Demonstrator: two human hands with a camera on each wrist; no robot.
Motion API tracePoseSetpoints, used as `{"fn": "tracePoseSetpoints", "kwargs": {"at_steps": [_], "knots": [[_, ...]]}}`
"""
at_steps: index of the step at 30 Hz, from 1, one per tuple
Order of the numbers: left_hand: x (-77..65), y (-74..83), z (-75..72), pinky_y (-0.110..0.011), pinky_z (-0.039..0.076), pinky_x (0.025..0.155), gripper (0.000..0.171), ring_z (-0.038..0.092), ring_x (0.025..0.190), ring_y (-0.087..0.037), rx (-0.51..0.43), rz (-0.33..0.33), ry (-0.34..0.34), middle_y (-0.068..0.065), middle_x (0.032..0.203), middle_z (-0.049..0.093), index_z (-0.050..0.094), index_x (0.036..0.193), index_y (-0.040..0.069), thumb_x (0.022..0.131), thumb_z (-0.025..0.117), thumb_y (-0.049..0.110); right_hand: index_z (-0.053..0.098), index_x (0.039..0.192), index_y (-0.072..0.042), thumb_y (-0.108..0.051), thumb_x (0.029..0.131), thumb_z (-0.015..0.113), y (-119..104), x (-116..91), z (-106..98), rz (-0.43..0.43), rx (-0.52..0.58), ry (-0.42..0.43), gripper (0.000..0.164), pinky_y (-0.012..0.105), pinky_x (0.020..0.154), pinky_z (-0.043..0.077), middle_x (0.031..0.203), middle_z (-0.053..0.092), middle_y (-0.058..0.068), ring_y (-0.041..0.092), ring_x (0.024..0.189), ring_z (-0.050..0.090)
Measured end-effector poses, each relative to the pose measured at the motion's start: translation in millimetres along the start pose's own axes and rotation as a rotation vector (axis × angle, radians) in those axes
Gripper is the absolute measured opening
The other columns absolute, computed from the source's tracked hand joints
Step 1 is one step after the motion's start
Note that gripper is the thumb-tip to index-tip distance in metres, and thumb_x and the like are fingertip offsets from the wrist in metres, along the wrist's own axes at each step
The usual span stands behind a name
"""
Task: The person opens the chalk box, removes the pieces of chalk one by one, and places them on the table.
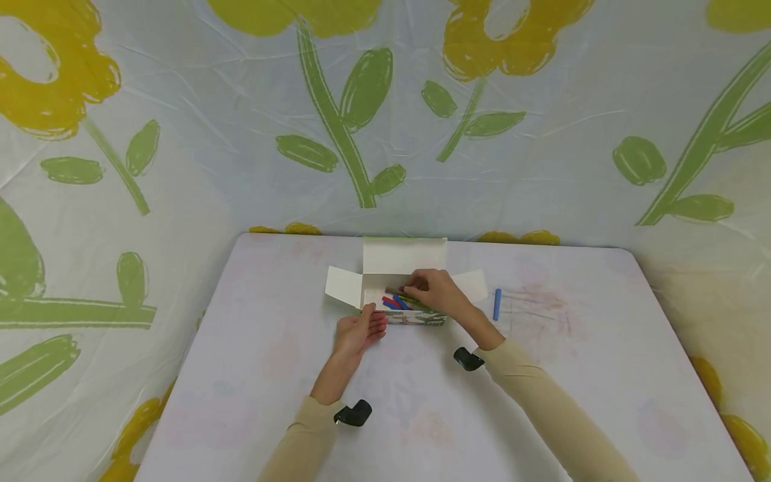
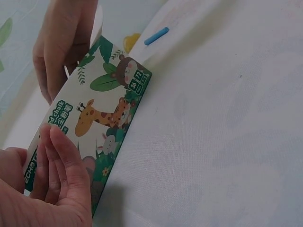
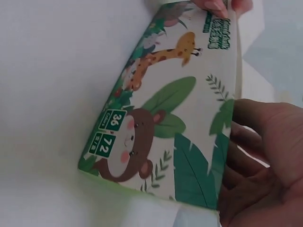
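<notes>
A white cardboard chalk box (image 1: 415, 317) printed with animals stands with its flaps spread. Several colored chalk sticks (image 1: 399, 302) lie inside it. My left hand (image 1: 357, 333) holds the box at its front left corner, fingers along the printed front and thumb at the rim in the left wrist view. Over the back of the box my right hand (image 1: 438, 292) reaches in from the right, fingertips down among the chalk. In the right wrist view the box wall hides those fingertips, so whether they grip a stick cannot be told.
A blue chalk stick (image 1: 496, 304) lies on the table to the right of the box, beside faint reddish smudges. The pale table (image 1: 271, 402) ends behind the box at a flower-printed curtain (image 1: 241, 134). The box's side flap (image 1: 344, 286) sticks out left.
</notes>
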State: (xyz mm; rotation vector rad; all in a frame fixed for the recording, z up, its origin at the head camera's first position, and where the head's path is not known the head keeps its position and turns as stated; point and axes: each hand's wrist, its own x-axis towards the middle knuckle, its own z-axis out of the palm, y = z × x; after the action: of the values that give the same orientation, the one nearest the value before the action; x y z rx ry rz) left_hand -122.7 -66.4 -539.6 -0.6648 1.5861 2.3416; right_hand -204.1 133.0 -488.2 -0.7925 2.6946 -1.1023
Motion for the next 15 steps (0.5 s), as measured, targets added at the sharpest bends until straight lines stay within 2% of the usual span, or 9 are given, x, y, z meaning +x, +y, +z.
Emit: {"fn": "tracePoseSetpoints", "kwargs": {"at_steps": [9,15], "knots": [[2.1,-1.0,-0.5,-0.022,0.060,0.069,0.036,0.069,0.071,-0.010,-0.010,0.000,0.008,-0.007,0.082,0.074,0.071,0.101,-0.010,0.103,0.062,0.025,0.073,0.095,0.005,-0.006,0.091,0.077,-3,11,13,0.064,-0.077,-0.094,0.013,0.035,0.068,0.058,0.085,0.074,0.012,0.020,0.073,0.066],[1.4,-1.1,-0.3,-0.021,0.060,0.068,0.036,0.068,0.069,-0.009,-0.018,0.006,0.001,-0.006,0.080,0.073,0.071,0.100,-0.011,0.102,0.063,0.024,0.075,0.094,0.001,-0.010,0.088,0.082,-1,15,20,0.139,-0.123,-0.131,0.015,0.034,0.067,0.057,0.084,0.074,0.008,0.017,0.073,0.066]]}}
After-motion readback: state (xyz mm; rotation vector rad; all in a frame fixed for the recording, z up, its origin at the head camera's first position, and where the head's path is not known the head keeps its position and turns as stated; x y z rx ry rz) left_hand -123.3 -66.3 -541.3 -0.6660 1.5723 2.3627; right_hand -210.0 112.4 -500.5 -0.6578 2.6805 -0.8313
